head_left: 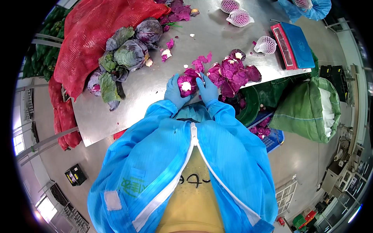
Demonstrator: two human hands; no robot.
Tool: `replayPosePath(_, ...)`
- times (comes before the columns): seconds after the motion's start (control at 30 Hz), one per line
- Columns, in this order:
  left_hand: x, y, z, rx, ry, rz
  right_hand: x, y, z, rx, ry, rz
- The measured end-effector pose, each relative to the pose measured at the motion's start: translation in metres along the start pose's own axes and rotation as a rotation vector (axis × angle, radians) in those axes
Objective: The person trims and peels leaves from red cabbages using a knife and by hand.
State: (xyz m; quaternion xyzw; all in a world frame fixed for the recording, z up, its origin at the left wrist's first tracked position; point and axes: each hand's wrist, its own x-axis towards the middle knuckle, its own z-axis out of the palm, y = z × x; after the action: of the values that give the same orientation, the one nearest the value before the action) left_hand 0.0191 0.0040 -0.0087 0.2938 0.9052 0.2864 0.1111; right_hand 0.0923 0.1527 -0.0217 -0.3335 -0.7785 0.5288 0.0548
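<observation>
A purple cabbage head [187,84] with a white cut patch lies between my gloved hands at the near edge of the metal table [147,89]. My left hand [175,91] is wrapped round its left side. On its right, my right hand [206,89] has bent fingers close to the cabbage; a small dark thing shows at its fingertips, too small to name. Torn purple leaves [233,73] are heaped right beside my right hand. Loose leaf pieces [201,62] lie just beyond the cabbage.
Untrimmed cabbages [132,54] spill from a red mesh sack [97,35] at left. Netted heads [265,45] and a red-and-blue box [292,46] stand at right. A green sack [305,110] and blue crate [274,139] are below the table. A co-worker's blue sleeve [318,9] shows at top right.
</observation>
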Motion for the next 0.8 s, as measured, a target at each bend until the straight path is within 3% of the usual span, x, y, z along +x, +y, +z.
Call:
replayPosePath(0.17,-0.005,-0.016,0.006,-0.179,0.058,0.094,0.016,0.010,0.008,-0.188,0.053,0.013)
replayPosePath(0.3,-0.011,-0.029,0.002,-0.399,0.014,0.154,0.033,0.040,0.010,0.109,0.157,0.066)
replayPosePath(0.37,-0.017,-0.028,0.000,-0.552,0.022,0.124,0.025,0.035,-0.004,-0.050,0.230,0.127)
replayPosePath(0.43,-0.019,-0.028,-0.002,-0.923,0.082,0.150,0.016,0.018,-0.018,-0.145,0.291,0.090)
replayPosePath(0.5,-0.017,-0.035,-0.005,-0.864,0.083,0.164,0.001,0.002,-0.019,-0.020,0.414,-0.115)
replayPosePath(0.53,-0.016,-0.036,-0.005,-0.865,0.072,0.135,-0.001,0.002,-0.012,-0.020,0.416,-0.116)
replayPosePath(0.6,-0.014,-0.032,-0.007,-0.894,0.047,0.118,-0.004,-0.002,-0.001,0.352,0.390,-0.158)
replayPosePath(0.7,-0.014,-0.026,-0.010,-0.903,0.030,0.199,-0.008,-0.012,-0.006,0.697,-0.225,0.217)
replayPosePath(0.8,-0.015,-0.012,-0.022,-0.903,-0.055,0.198,-0.006,-0.013,0.000,0.908,-0.347,0.346)
